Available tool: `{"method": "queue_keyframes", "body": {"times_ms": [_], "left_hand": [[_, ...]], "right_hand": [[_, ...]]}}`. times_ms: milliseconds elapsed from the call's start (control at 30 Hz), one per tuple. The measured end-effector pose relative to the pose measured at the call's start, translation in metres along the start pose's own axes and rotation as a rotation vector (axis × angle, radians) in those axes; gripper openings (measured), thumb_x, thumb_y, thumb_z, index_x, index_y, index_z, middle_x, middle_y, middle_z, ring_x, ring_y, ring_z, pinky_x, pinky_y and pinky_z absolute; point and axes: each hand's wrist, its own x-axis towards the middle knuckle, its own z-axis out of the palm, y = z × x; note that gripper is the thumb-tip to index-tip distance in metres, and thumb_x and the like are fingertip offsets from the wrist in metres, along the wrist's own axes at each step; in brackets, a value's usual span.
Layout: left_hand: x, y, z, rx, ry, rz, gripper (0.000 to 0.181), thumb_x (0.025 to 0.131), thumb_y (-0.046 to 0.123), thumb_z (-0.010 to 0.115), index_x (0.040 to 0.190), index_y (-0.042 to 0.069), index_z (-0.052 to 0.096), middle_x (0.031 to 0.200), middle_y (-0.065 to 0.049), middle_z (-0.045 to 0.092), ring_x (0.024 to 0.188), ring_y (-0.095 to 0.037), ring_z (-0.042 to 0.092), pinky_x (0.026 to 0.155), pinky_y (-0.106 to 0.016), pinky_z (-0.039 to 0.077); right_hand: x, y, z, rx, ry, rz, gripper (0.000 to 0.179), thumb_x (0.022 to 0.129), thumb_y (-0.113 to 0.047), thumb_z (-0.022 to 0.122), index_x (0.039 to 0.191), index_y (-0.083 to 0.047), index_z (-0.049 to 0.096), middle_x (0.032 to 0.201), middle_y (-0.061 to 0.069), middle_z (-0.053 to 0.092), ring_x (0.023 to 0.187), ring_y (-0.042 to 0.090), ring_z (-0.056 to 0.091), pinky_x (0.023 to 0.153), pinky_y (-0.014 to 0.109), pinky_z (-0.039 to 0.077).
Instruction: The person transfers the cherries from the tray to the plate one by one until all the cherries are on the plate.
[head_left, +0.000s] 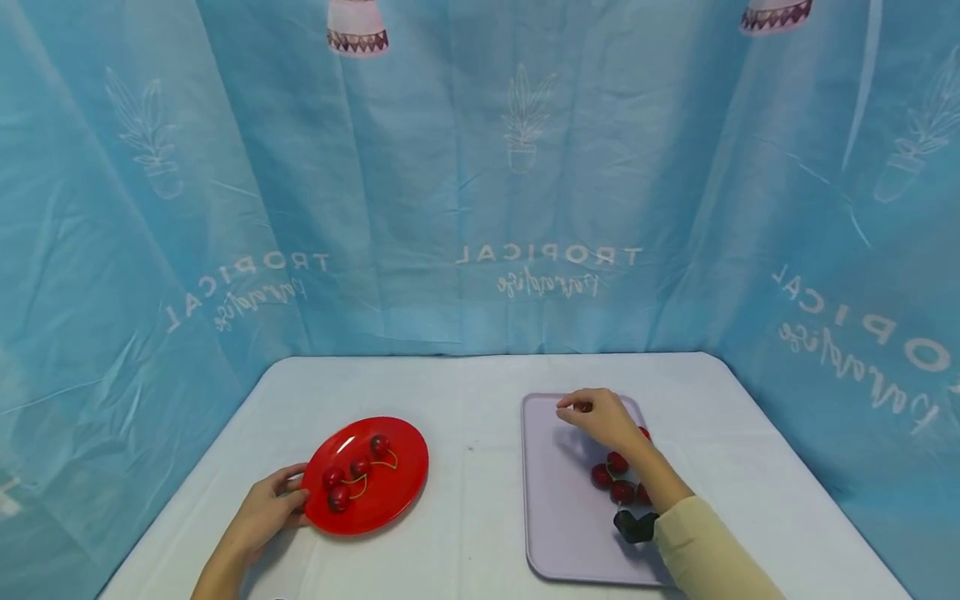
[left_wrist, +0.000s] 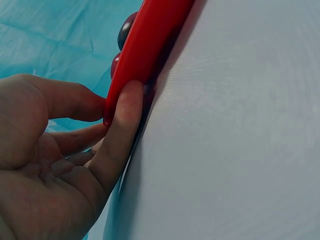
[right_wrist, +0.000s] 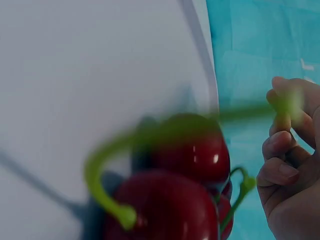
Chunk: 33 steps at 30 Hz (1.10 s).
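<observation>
Your left hand (head_left: pixel 268 507) grips the red plate (head_left: pixel 396 490); your right hand (head_left: pixel 602 418) hovers over the tray (head_left: pixel 558 521), its grip unclear.

Rocking red on plate (head_left: pixel 397 493) toward left edge of white table (head_left: pixel 472 550), lilac on tray (head_left: pixel 558 525) toward right edge, dark red on cherries (head_left: pixel 622 492), green on stems (right_wrist: pixel 94 172), white lettering (head_left: pixel 528 252) on blue curtain (head_left: pixel 420 192).

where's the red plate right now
In the head view, the red plate is left of the lilac tray, its left rim held by the left hand, with cherries lying on it.
</observation>
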Motion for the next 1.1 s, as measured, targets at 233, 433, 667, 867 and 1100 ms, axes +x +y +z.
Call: {"method": "queue_keyframes", "body": {"times_ms": [233, 433, 667, 867, 1100], "left_hand": [[-0.001, 0.003, -0.001, 0.011, 0.0, -0.007, 0.054, 0.091, 0.0, 0.052, 0.141, -0.007, 0.034, 0.122, -0.03, 0.05, 0.08, -0.023, 0.063, 0.07, -0.037, 0.058], [-0.002, 0.005, -0.001, -0.005, -0.004, 0.006, 0.052, 0.091, -0.001, 0.051, 0.14, -0.009, 0.034, 0.121, -0.032, 0.05, 0.08, -0.024, 0.064, 0.07, -0.037, 0.058], [-0.001, 0.002, 0.001, -0.02, -0.005, 0.02, 0.052, 0.091, -0.001, 0.05, 0.139, -0.008, 0.035, 0.123, -0.033, 0.05, 0.08, -0.024, 0.065, 0.069, -0.038, 0.058], [0.0, 0.0, 0.002, -0.023, 0.002, 0.026, 0.052, 0.09, -0.001, 0.05, 0.139, -0.008, 0.036, 0.121, -0.031, 0.051, 0.08, -0.024, 0.064, 0.069, -0.038, 0.058], [-0.001, -0.001, 0.002, -0.027, 0.004, 0.024, 0.052, 0.091, -0.001, 0.05, 0.14, -0.008, 0.035, 0.121, -0.031, 0.051, 0.079, -0.024, 0.064, 0.069, -0.037, 0.058]], "right_hand": [[0.001, 0.013, -0.008, -0.036, 0.032, 0.05, 0.025, 0.085, -0.034, 0.072, 0.101, -0.015, 0.076, 0.088, -0.003, 0.067, 0.077, 0.018, 0.056, 0.065, 0.032, 0.048], [0.001, 0.02, -0.014, -0.019, 0.028, 0.052, 0.028, 0.089, -0.032, 0.067, 0.104, -0.01, 0.074, 0.094, 0.0, 0.068, 0.084, 0.018, 0.059, 0.072, 0.033, 0.05], [0.001, 0.029, -0.022, -0.049, 0.018, 0.06, 0.027, 0.091, -0.032, 0.065, 0.105, -0.01, 0.073, 0.093, 0.0, 0.067, 0.082, 0.019, 0.057, 0.07, 0.033, 0.049], [0.003, 0.038, -0.028, -0.078, 0.003, 0.073, 0.028, 0.091, -0.033, 0.065, 0.106, -0.01, 0.073, 0.092, 0.0, 0.067, 0.08, 0.019, 0.057, 0.068, 0.032, 0.049], [0.005, 0.044, -0.036, -0.105, -0.004, 0.087, 0.026, 0.091, -0.027, 0.066, 0.106, -0.007, 0.073, 0.09, 0.001, 0.067, 0.079, 0.019, 0.055, 0.066, 0.033, 0.047]]}}
